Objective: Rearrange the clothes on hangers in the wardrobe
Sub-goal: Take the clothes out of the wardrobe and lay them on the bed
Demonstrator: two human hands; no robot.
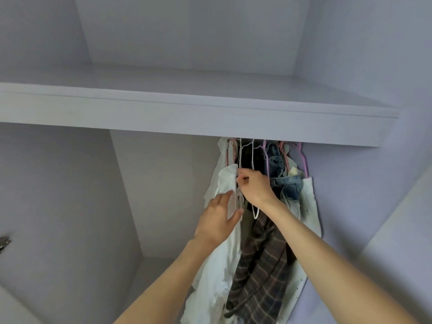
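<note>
Two bare hands reach up into a pale wardrobe (70, 183) in the head view, the only view we have. We note a bundle of clothes on hangers crowded at the right end, just under the long shelf (187, 108).

Left hand (218, 220): fingers straight and relaxed, laid flat against a white garment (217, 260) at the left edge of the bundle. It clasps nothing; its thumb lies beside a white hanger (236, 199).

Right hand (254, 185): fingers curled, thumb and forefinger pinching thin white hanger wire at the top of the bundle, just right of the white garment's shoulder.

We record, left to right: the white garment, a dark plaid garment (261, 260) hanging below the right wrist, a denim piece (285, 183) bunched higher up, then another white cloth (309, 206) at the far right. Pink hangers (304, 160) show near the denim. The rail is hidden behind the shelf edge.

A metal hinge (4, 243) sits at the left frame edge, well apart from the clothes.
</note>
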